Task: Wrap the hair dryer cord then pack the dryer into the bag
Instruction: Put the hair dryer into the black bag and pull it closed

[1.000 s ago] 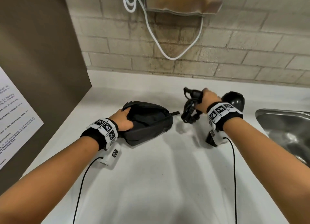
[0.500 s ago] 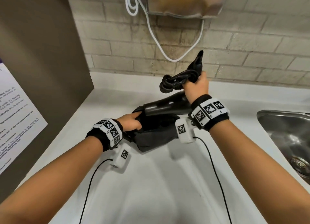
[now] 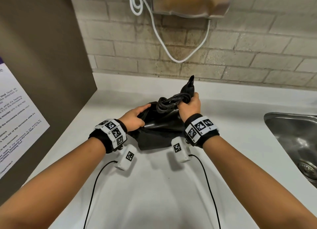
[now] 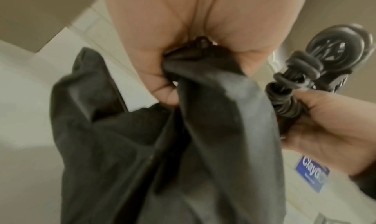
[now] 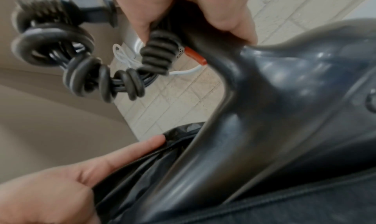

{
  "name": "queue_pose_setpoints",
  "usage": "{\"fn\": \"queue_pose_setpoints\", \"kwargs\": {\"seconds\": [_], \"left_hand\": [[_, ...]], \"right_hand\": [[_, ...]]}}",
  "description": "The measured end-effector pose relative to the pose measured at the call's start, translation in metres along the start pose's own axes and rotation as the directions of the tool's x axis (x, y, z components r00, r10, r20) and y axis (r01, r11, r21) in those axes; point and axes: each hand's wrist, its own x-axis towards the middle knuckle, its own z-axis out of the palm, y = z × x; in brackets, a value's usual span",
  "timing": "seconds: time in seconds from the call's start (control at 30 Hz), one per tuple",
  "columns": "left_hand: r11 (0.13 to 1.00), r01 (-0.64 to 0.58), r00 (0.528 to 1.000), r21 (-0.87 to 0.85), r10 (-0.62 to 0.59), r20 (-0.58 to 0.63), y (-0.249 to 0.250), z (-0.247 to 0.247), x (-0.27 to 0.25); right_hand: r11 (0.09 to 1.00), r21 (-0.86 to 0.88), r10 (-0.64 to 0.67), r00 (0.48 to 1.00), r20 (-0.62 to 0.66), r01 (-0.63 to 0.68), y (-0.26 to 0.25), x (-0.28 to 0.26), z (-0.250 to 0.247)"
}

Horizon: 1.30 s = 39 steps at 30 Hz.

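Note:
A black fabric bag [image 3: 154, 139] [image 4: 126, 155] lies on the white counter [image 3: 163, 186]. My left hand [image 3: 135, 118] [image 4: 162, 76] [image 5: 67, 184] pinches the bag's zipped rim and holds the mouth apart. My right hand [image 3: 189, 106] [image 5: 195, 15] [image 4: 329, 123] grips the black hair dryer's handle together with the bundled black cord [image 3: 169, 102] [image 5: 101, 76] [image 4: 284, 89]. The dryer's glossy barrel [image 3: 164, 123] [image 5: 284, 106] points down into the bag's mouth, its front end hidden inside.
A steel sink [image 3: 295, 143] is sunk into the counter at the right. A brown panel [image 3: 42, 57] with a white notice stands at the left. A white cable [image 3: 180, 54] hangs from a metal box [image 3: 190, 1] on the brick wall behind.
My right hand lifted the dryer from the counter on the right, swung it left over the bag and lowered its barrel into the mouth. The left hand moved to the rim and holds it apart.

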Motion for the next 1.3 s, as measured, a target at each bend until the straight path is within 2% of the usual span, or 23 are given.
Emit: {"fn": "queue_pose_setpoints", "kwargs": {"seconds": [0.07,0.13,0.2,0.4,0.47,0.6,0.8,0.87,0.9,0.97,1.0,1.07,1.13,1.2,1.3], "left_hand": [[0.988,0.041,0.999,-0.149,-0.038,0.026,0.0,-0.001,-0.003],[0.941,0.063,0.997,-0.332,-0.049,0.051,-0.003,-0.003,-0.007],[0.899,0.059,0.998,-0.435,-0.043,0.046,-0.002,-0.006,-0.014],[0.878,-0.02,0.988,-0.478,-0.057,-0.146,0.023,-0.011,-0.022],[0.854,-0.033,0.989,-0.518,-0.048,-0.143,0.029,-0.012,-0.021],[0.732,-0.063,0.995,-0.678,-0.007,-0.1,0.037,-0.013,-0.021],[0.691,-0.136,0.981,-0.71,-0.007,-0.194,0.046,-0.02,-0.025],[0.75,-0.153,0.978,-0.644,0.023,-0.205,0.049,-0.015,-0.027],[0.806,-0.157,0.98,-0.571,0.054,-0.194,0.05,-0.013,-0.028],[0.947,-0.156,0.985,-0.282,0.126,-0.121,0.05,-0.011,-0.029],[0.982,-0.164,0.984,-0.09,0.156,-0.089,0.049,-0.01,-0.028],[0.959,-0.171,0.977,0.225,0.195,-0.09,0.047,-0.009,-0.026],[0.917,-0.152,0.975,0.369,0.2,-0.095,0.044,-0.008,-0.021],[0.899,-0.143,0.978,0.414,0.194,-0.083,0.043,-0.008,-0.017],[0.912,-0.148,0.969,0.383,0.212,-0.129,0.041,-0.011,-0.015]], "right_hand": [[1.0,0.007,0.003,1.0,-0.011,-0.003,0.0,0.002,-0.001],[1.0,0.017,-0.001,1.0,-0.011,0.001,0.001,0.004,-0.002],[1.0,0.013,0.005,1.0,-0.014,-0.005,0.003,0.004,-0.002],[0.999,-0.051,0.006,0.999,0.051,-0.003,0.007,-0.006,0.01],[0.999,-0.042,0.007,0.998,0.055,-0.004,0.005,-0.008,0.015],[1.0,-0.027,0.01,0.994,0.108,-0.007,0.002,-0.014,0.025],[0.998,-0.058,0.027,0.991,0.127,-0.02,0.007,-0.017,0.035],[0.997,-0.069,0.029,0.99,0.14,-0.02,0.011,-0.018,0.038],[0.997,-0.081,0.026,0.988,0.149,-0.014,0.013,-0.019,0.041],[0.996,-0.093,0.014,0.986,0.167,0.002,0.016,-0.02,0.046],[0.996,-0.092,0.008,0.985,0.174,0.009,0.018,-0.021,0.049],[0.995,-0.094,-0.005,0.983,0.183,0.022,0.02,-0.021,0.051],[0.992,-0.115,-0.026,0.981,0.192,0.049,0.024,-0.021,0.051],[0.987,-0.135,-0.049,0.974,0.223,0.081,0.028,-0.02,0.049],[0.977,-0.171,-0.065,0.94,0.335,0.129,0.03,-0.016,0.038]]}}
